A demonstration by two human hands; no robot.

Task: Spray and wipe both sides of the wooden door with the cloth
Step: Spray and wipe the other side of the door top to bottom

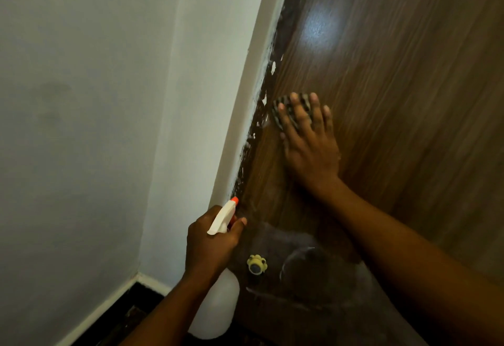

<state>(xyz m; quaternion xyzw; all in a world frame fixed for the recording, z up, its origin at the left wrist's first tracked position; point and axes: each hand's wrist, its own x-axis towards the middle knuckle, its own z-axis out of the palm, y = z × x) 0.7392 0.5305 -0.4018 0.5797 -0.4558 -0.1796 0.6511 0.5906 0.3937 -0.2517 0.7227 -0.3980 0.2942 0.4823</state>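
One spray bottle [218,304], upright in left hand [211,242], nozzle [235,201] facing door [381,72].

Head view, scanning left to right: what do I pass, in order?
In order: white wall → left hand gripping the spray bottle → small yellow fitting → right hand flat on the striped cloth → bare wooden door.

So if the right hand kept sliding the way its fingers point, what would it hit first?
Probably the dark door edge with white paint flecks, up and slightly left. The right hand presses the striped cloth flat on the wooden door, bare until there.
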